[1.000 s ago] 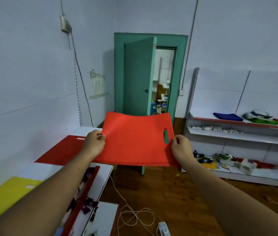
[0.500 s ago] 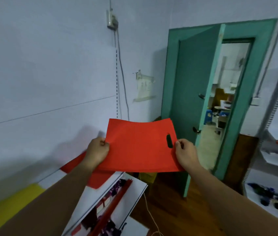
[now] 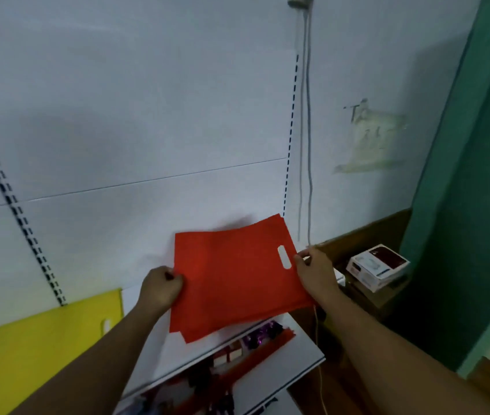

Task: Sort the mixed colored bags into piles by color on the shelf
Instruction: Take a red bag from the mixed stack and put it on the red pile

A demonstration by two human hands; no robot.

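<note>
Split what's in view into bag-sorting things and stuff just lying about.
For the job: red bag, gripped at its side edges by the left hand and right hand; yellow bag; shelf.
Lying about: white and maroon box; wall cable; green door; small items on the lower shelf.

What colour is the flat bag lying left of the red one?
Yellow: the flat yellow bag shows clearly in the head view.
</note>
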